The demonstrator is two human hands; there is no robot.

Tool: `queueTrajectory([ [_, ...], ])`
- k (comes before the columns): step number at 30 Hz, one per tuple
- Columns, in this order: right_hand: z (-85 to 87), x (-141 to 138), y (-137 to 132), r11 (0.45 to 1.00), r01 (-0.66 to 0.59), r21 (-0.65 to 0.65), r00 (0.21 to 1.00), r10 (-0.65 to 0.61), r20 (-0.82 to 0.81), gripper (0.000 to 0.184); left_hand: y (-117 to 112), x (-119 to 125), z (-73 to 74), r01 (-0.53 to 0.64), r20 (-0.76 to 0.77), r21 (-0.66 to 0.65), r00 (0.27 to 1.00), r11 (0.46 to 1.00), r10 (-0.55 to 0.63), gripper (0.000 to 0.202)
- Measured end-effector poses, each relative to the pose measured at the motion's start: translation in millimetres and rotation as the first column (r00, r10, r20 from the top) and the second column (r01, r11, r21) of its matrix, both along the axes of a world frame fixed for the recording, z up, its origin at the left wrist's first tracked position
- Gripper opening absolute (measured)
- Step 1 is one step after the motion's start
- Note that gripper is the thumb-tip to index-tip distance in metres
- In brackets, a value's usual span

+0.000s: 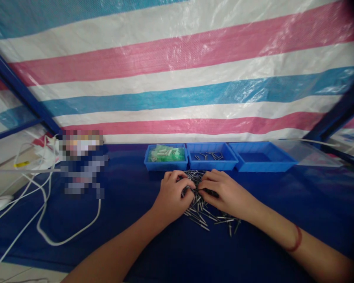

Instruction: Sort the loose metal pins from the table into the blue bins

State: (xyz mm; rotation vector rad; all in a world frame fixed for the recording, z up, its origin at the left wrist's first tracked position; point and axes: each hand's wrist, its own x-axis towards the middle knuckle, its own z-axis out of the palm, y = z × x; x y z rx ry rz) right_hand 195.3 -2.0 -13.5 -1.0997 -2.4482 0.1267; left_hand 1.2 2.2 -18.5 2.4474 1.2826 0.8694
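A loose pile of several small metal pins [208, 215] lies on the blue table cloth [141, 239]. My left hand [171, 196] rests on the pile's left side with its fingers curled and pinched over the pins. My right hand [224, 192] sits on the pile's right side, fingers also curled and pressed together on the pins. The fingertips of both hands meet near the middle of the pile. What exactly each pinch holds is hidden under the fingers.
Three blue bins stand behind the pile: a left bin [165, 163] with green parts, a middle bin [211, 162] with a few metal pins, a right bin [262, 162]. White cables [44, 220] loop at the left. A striped tarp [177, 78] forms the back wall.
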Motion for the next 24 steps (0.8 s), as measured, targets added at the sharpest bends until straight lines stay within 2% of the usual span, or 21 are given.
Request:
queueTrajectory([
  [8,-2.2,-11.0,-2.2,0.986,0.135,-0.101,0.991,-0.134,0.02,0.011,0.2,0.3,0.3,0.003,-0.008,-0.009,1.0,1.0,-0.003,0.016],
  [14,-10.8,-8.4,1.0,0.97,0.147,-0.193,0.984,-0.163,-0.068,0.01,-0.6,-0.2,-0.2,0.013,-0.014,-0.008,1.0,1.0,-0.014,0.017],
  [19,-1.9,-2.3,-1.1,0.976,0.101,-0.195,0.965,-0.144,-0.22,0.008,0.8,-1.1,-1.5,0.001,-0.017,-0.017,1.0,1.0,-0.001,0.018],
  [24,9.5,-4.1,-7.7,0.966,0.107,-0.236,0.887,-0.2,-0.417,0.014,2.3,-1.3,-3.1,0.066,0.011,-0.002,0.998,0.998,-0.066,0.024],
])
